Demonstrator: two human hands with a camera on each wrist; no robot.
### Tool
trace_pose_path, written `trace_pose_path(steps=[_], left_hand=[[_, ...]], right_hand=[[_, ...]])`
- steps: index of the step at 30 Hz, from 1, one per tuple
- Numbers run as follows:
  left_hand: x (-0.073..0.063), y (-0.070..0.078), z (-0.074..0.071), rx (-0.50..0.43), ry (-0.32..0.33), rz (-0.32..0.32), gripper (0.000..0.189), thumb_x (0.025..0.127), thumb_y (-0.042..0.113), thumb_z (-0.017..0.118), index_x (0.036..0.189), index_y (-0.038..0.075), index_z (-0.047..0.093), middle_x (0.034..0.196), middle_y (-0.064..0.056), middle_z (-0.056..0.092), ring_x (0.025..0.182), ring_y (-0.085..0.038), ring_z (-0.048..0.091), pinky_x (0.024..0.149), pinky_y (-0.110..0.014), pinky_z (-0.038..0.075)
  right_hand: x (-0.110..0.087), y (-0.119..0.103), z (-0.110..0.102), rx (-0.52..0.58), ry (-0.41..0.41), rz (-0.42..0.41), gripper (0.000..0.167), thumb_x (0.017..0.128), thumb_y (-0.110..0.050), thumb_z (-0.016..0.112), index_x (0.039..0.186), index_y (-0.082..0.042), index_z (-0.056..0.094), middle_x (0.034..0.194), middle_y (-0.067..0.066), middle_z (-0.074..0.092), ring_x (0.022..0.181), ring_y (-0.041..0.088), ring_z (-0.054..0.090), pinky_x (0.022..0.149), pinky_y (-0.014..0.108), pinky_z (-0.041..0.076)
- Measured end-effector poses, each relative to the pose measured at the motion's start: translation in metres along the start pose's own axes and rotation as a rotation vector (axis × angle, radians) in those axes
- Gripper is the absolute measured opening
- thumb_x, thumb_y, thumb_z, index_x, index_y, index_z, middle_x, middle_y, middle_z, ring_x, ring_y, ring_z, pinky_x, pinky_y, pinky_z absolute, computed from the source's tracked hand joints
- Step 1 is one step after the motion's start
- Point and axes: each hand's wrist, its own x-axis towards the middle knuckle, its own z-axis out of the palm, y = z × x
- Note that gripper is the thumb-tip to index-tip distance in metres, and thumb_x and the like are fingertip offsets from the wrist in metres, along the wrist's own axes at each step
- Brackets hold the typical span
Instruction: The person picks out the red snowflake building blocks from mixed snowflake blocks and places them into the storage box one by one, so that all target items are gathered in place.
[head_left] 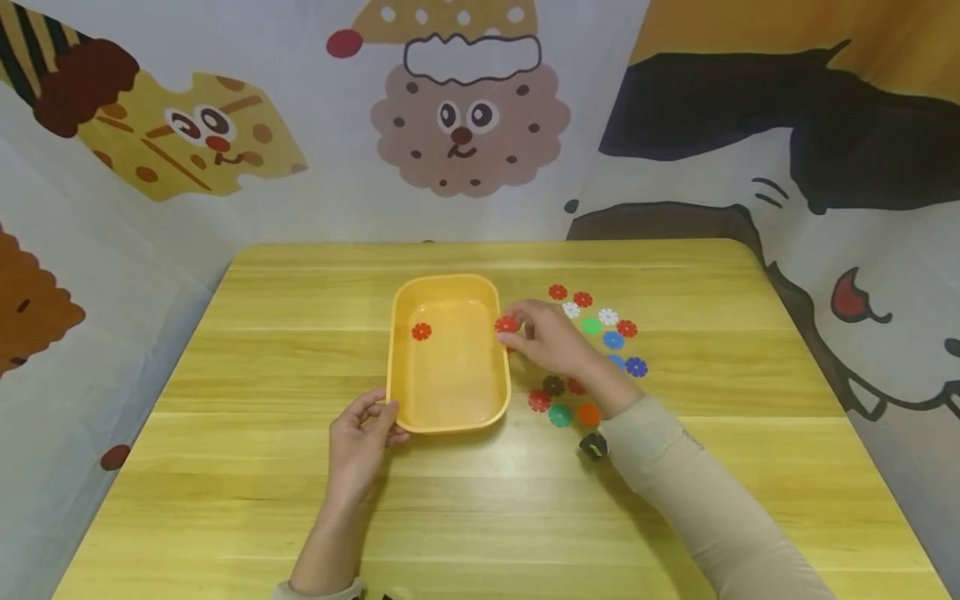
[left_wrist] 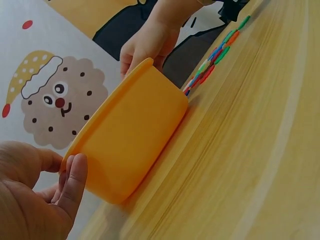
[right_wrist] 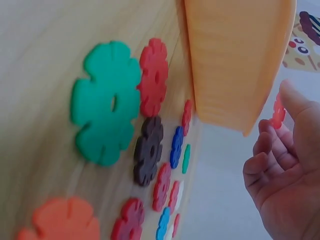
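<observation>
A yellow plastic tray (head_left: 453,379) stands on the table, with one red flower-shaped disc (head_left: 422,332) lying inside it. My left hand (head_left: 358,450) grips the tray's rim at the near left corner, thumb on top and fingers beneath, as the left wrist view also shows. Over at the tray's right rim, my right hand (head_left: 553,340) pinches another red flower-shaped disc (right_wrist: 278,112) between thumb and fingers, raised above the table. Several loose discs lie to the right of the tray, among them a green disc (right_wrist: 114,104), a brown disc (head_left: 553,386) and a dark blue disc (head_left: 636,367).
The wooden table (head_left: 262,358) extends around the tray on all sides. Beneath the right forearm lie an orange disc (head_left: 589,414) and more red ones, partly covered. A small black object (head_left: 594,446) sits at the right cuff. A cartoon-printed cloth (head_left: 300,208) hangs behind the table.
</observation>
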Motion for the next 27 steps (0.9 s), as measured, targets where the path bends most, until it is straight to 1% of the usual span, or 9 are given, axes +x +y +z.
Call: trace_pose_path(steps=[6, 9, 12, 17, 20, 27], left_hand=[[0.001, 0.001, -0.001, 0.009, -0.006, -0.002, 0.031, 0.098, 0.000, 0.063, 0.127, -0.009, 0.056, 0.101, -0.019, 0.058, 0.066, -0.014, 0.067, 0.069, -0.029, 0.067], [0.001, 0.001, -0.001, 0.012, -0.011, 0.002, 0.032, 0.098, -0.001, 0.063, 0.127, -0.009, 0.055, 0.099, -0.018, 0.058, 0.066, -0.014, 0.067, 0.069, -0.030, 0.067], [0.001, 0.002, -0.001, 0.013, -0.016, 0.005, 0.032, 0.098, -0.001, 0.063, 0.127, -0.009, 0.056, 0.098, -0.016, 0.058, 0.066, -0.014, 0.067, 0.069, -0.029, 0.067], [0.001, 0.002, -0.002, 0.023, -0.023, 0.001, 0.032, 0.098, 0.001, 0.064, 0.128, -0.008, 0.056, 0.098, -0.014, 0.058, 0.067, -0.014, 0.067, 0.070, -0.029, 0.067], [0.000, 0.003, -0.002, 0.035, -0.026, -0.001, 0.032, 0.098, 0.001, 0.063, 0.129, -0.007, 0.056, 0.097, -0.013, 0.058, 0.067, -0.014, 0.067, 0.070, -0.029, 0.067], [0.000, 0.003, -0.003, 0.049, -0.028, -0.001, 0.033, 0.099, 0.000, 0.062, 0.130, -0.007, 0.055, 0.097, -0.011, 0.057, 0.067, -0.013, 0.066, 0.070, -0.030, 0.067]], right_hand=[[0.005, -0.006, 0.006, -0.012, 0.031, -0.085, 0.039, 0.092, -0.025, 0.078, 0.118, 0.002, 0.067, 0.099, 0.010, 0.068, 0.083, 0.020, 0.061, 0.070, 0.030, 0.059], [0.007, -0.010, 0.009, -0.004, 0.036, -0.123, 0.039, 0.091, -0.024, 0.078, 0.117, 0.003, 0.067, 0.096, 0.009, 0.066, 0.085, 0.021, 0.061, 0.072, 0.031, 0.060], [0.009, -0.012, 0.012, -0.003, 0.039, -0.143, 0.038, 0.091, -0.024, 0.078, 0.117, 0.002, 0.067, 0.093, 0.007, 0.064, 0.086, 0.020, 0.059, 0.072, 0.031, 0.058], [0.012, -0.017, 0.016, 0.016, 0.041, -0.162, 0.038, 0.092, -0.025, 0.077, 0.118, 0.002, 0.067, 0.096, 0.007, 0.064, 0.088, 0.021, 0.060, 0.072, 0.032, 0.059], [0.015, -0.021, 0.018, 0.031, 0.028, -0.162, 0.039, 0.093, -0.025, 0.077, 0.119, 0.002, 0.067, 0.097, 0.007, 0.065, 0.088, 0.022, 0.061, 0.072, 0.033, 0.060], [0.022, -0.029, 0.027, 0.010, -0.024, -0.137, 0.038, 0.093, -0.028, 0.077, 0.119, -0.002, 0.067, 0.099, 0.005, 0.066, 0.090, 0.019, 0.060, 0.079, 0.038, 0.060]])
